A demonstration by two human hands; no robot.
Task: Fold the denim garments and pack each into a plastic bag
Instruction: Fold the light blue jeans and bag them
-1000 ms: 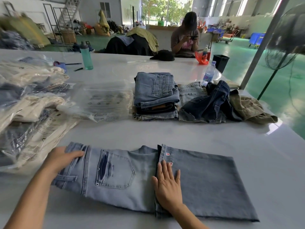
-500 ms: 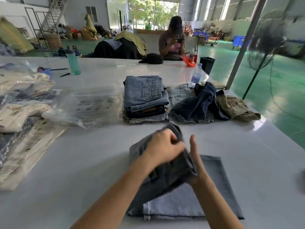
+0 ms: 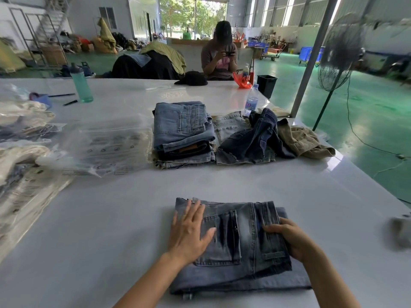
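A pair of light blue jeans [image 3: 242,247] lies folded into a compact rectangle on the white table [image 3: 111,230] right in front of me, back pocket facing up. My left hand [image 3: 189,232] presses flat on its left half, fingers straight. My right hand [image 3: 289,238] grips the folded right edge at the waistband, fingers curled over the cloth. A stack of empty clear plastic bags [image 3: 106,147] lies at the left middle of the table.
Behind the jeans stands a stack of folded denim [image 3: 182,134], with loose dark jeans [image 3: 255,136] and a khaki garment [image 3: 304,138] to its right. Bagged garments [image 3: 20,147] fill the left side. A green bottle [image 3: 80,83], a water bottle [image 3: 251,103], a seated person [image 3: 219,54] and a fan [image 3: 338,52] are farther off.
The jeans lay spread long a second ago; my left hand carried the waist end over to the right, and both hands now rest on the finished fold.
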